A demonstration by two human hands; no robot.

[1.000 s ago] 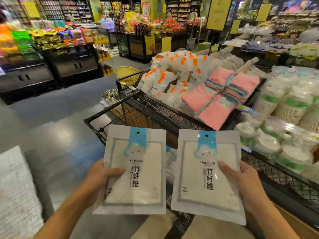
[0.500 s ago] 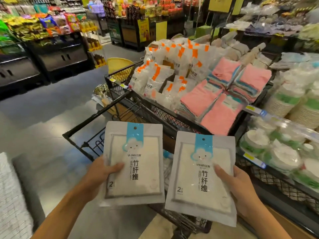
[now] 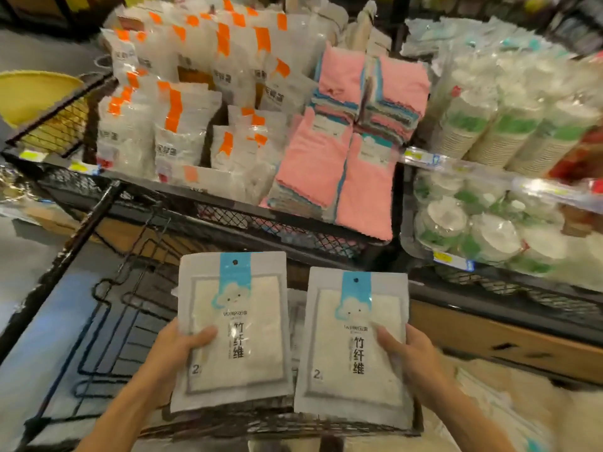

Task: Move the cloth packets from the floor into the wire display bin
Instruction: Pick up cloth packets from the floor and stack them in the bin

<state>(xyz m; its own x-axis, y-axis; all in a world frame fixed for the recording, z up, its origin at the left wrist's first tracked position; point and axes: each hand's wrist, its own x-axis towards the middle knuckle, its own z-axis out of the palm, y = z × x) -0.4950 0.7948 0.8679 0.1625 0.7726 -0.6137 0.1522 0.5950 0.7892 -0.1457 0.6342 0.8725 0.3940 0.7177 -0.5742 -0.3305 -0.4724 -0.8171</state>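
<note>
My left hand (image 3: 173, 350) grips a white cloth packet (image 3: 233, 331) with a blue cloud label by its left edge, thumb on the front. Beside it, my right hand (image 3: 412, 357) grips a second, identical cloth packet (image 3: 354, 350) by its right edge. Both packets are held flat, side by side, over the black wire display bin (image 3: 107, 308), whose near rim runs below them. Between the two packets, part of another packet shows inside the bin.
Behind the bin stands a mesh shelf (image 3: 261, 220) with orange-labelled white packets (image 3: 182, 119) and pink cloth stacks (image 3: 339, 164). Wrapped paper cups and bowls (image 3: 489, 141) fill the shelves on the right. A yellow basin (image 3: 29, 93) sits far left. More packets lie at bottom right.
The view has closed in on and tilted down over the wire bin. Both hands have carried their packets forward, so they now hang over the bin.
</note>
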